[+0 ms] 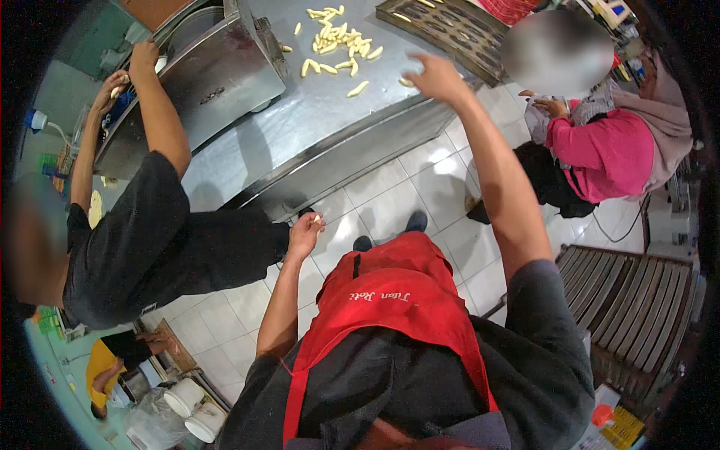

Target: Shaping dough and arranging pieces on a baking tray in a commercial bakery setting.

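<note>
My left hand (303,237) is held low in front of me, off the table's near side, fingers closed round a small pale piece of dough (318,219). My right hand (439,79) reaches over the steel table (315,135) with thumb and index finger apart. Just by its thumb lies a short roll of dough (406,82); whether they touch I cannot tell. Left of that hand, many finger-shaped dough rolls (337,37) are heaped loosely on the table, and a single roll (358,89) lies nearer to me.
At the table's far right lies a dark moulded baking tray (457,34) with a few rolls. A steel machine (210,82) stands left, a co-worker in black (135,247) working at it. Another person in pink (607,154) is at right, near a slatted metal rack (630,307).
</note>
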